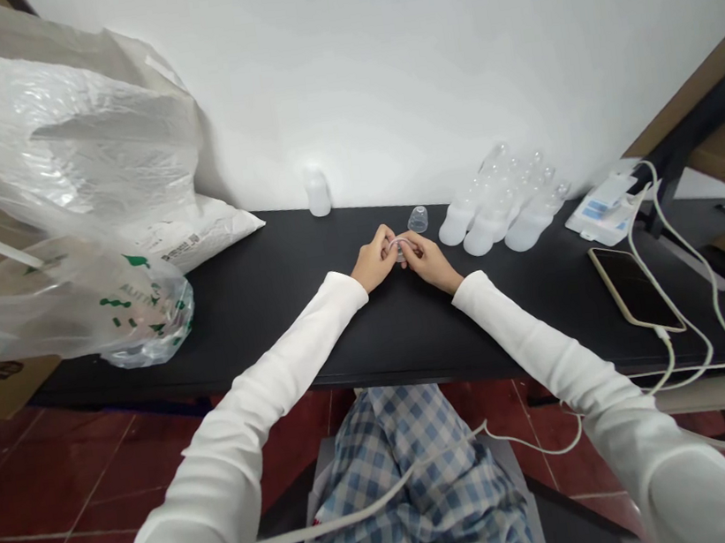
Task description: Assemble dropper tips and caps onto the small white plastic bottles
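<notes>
While the two hands meet near the middle of the black table (262, 320), the left hand (374, 259) and the right hand (426, 261) are curled almost closed, their fingertips together on a thin translucent curved piece (401, 242) held just above the tabletop. It is too small and clear to tell exactly what it is, or whether it is one part or two. Just beyond the hands, a small clear cup-shaped piece (418, 220) sits close by, apart from the fingers. Farther right lies a cluster of clear moulded pieces (497, 205) with frosted ends, and an upright white bottle (318, 193) stands far left of the hands near the wall. A gold-edged phone (633, 289) lies at the near right, with a white cable (687, 300) running from it. A plastic bag (55, 169) bulges in from the left. The step in hand appears to be close fingertip work on the curved piece, which calls for a fine, steady pinch rather than a whole-hand hold.
</notes>
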`<action>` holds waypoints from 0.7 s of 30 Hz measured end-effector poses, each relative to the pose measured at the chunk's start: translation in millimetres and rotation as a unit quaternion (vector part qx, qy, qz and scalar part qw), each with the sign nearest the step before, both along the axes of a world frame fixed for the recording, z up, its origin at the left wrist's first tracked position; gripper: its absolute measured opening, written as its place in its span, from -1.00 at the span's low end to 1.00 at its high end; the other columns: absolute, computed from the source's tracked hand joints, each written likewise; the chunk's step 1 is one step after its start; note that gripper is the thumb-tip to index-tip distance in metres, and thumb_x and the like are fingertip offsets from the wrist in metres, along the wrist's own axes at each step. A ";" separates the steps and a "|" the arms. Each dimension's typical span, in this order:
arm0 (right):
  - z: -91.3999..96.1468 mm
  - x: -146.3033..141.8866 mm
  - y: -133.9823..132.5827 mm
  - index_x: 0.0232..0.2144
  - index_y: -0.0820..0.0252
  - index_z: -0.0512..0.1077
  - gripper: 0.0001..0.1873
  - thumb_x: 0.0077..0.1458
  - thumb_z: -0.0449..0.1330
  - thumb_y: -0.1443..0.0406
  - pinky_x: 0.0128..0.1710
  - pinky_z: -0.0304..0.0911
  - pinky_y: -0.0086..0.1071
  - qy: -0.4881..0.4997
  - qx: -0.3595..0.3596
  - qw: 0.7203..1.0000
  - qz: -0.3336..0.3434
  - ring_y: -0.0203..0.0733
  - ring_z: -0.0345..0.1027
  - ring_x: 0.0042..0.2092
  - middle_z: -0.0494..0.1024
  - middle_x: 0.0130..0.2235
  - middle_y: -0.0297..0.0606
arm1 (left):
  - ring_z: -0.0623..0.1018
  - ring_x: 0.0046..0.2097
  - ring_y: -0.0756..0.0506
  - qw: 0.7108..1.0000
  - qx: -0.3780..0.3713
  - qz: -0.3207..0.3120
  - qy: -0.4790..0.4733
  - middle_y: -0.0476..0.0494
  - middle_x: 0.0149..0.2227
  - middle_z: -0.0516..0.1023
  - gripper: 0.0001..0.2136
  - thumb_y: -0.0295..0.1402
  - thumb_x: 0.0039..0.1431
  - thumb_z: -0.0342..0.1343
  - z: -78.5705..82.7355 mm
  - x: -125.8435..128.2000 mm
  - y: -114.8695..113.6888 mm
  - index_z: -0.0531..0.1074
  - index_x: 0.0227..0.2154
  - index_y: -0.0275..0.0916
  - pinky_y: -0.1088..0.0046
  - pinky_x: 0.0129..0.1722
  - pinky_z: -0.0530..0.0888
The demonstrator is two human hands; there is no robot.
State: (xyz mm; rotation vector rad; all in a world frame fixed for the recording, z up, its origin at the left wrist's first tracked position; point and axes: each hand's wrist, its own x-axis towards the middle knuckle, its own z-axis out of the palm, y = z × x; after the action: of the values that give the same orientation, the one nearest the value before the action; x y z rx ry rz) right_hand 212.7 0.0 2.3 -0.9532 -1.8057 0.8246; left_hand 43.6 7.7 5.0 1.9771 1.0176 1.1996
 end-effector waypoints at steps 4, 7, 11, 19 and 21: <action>-0.6 -1.0 -0.9 -0.21 0.14 0.44 -0.55 0.28 0.13 -0.12 -0.35 0.32 -0.35 0.002 0.007 1.000 -0.009 -0.30 0.34 -0.45 0.49 -0.43 -0.36 | 0.40 -0.49 0.04 1.000 0.004 0.000 -0.003 0.17 -0.57 0.31 -0.91 -0.42 0.28 0.08 1.9 0.6 -1.1 0.26 -0.30 -0.16 0.53 -0.36 0.34; -0.5 -1.4 -0.8 -0.21 0.14 0.44 -0.55 0.27 0.14 -0.12 -0.35 0.33 -0.35 0.006 0.006 1.000 -0.011 -0.29 0.35 -0.45 0.50 -0.42 -0.35 | 0.42 -0.48 0.04 1.000 0.007 -0.001 -0.011 0.16 -0.56 0.31 -0.92 -0.41 0.28 0.08 2.1 0.6 -1.3 0.27 -0.29 -0.16 0.54 -0.36 0.35; 0.6 -1.3 -0.7 -0.17 0.15 0.45 -0.51 0.27 0.13 -0.14 -0.34 0.33 -0.35 0.009 -0.008 1.000 -0.007 -0.30 0.35 -0.44 0.50 -0.41 -0.34 | 0.47 -0.46 0.03 1.000 -0.014 -0.011 -0.019 0.15 -0.53 0.37 -0.93 -0.36 0.31 0.07 0.2 -0.1 0.1 0.27 -0.26 -0.16 0.52 -0.32 0.40; -2.5 -0.4 3.0 -0.11 0.14 0.47 -0.43 0.18 0.20 -0.20 -0.37 0.33 -0.37 0.029 -0.013 0.999 -0.004 -0.28 0.35 -0.40 0.52 -0.35 -0.32 | 0.47 -0.46 0.04 0.999 -0.015 -0.018 -0.023 0.16 -0.50 0.41 -0.88 -0.39 0.27 0.08 -3.7 -1.3 2.8 0.23 -0.20 -0.15 0.52 -0.32 0.41; -3.5 -0.1 4.1 -0.14 0.13 0.47 -0.44 0.17 0.21 -0.21 -0.40 0.31 -0.38 0.034 -0.013 0.999 -0.004 -0.29 0.34 -0.42 0.52 -0.36 -0.32 | 0.47 -0.45 0.04 1.000 -0.007 -0.011 -0.012 0.16 -0.49 0.40 -0.87 -0.41 0.25 0.08 -3.6 -0.5 1.9 0.23 -0.21 -0.15 0.51 -0.32 0.40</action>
State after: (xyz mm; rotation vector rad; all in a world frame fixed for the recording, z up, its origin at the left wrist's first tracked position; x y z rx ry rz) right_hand 212.6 4.2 -1.2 -0.9368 -1.7354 0.8668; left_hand 43.2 9.6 1.5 1.9541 0.9866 1.1979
